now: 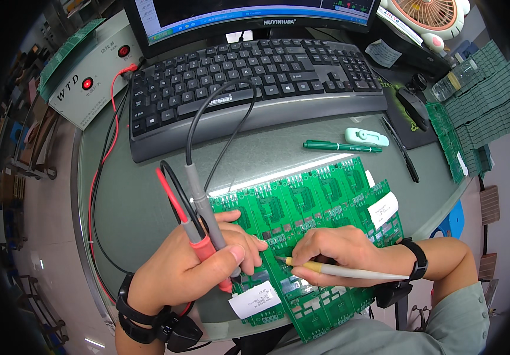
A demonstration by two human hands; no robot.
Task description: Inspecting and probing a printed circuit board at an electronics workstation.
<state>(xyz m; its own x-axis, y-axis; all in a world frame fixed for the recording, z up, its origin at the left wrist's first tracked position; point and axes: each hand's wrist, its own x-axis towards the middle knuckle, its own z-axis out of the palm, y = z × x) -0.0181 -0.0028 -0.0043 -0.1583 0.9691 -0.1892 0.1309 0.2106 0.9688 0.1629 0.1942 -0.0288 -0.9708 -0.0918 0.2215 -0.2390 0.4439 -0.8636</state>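
Green printed circuit boards (302, 201) lie at the near side of the table, partly over my lap, with white paper labels on them. In my left hand (201, 260) are two test probes, a grey one (200, 198) and a red one (203, 248), their tips low beside a label (256, 300). That hand's fingers also rest on the board. My right hand (338, 251) pinches a slim pen-shaped tool (349, 271) with a yellow grip and white handle. Its thin dark tip meets the board's middle. The contact point is too small to make out.
A black keyboard (255, 89) and a monitor (255, 23) stand behind. Red and black leads run from a grey box (89, 77) at left. A green marker (342, 146), mint cutter-like case (366, 137), black pen (401, 148), mouse (413, 109) and stacked boards (488, 106) lie right.
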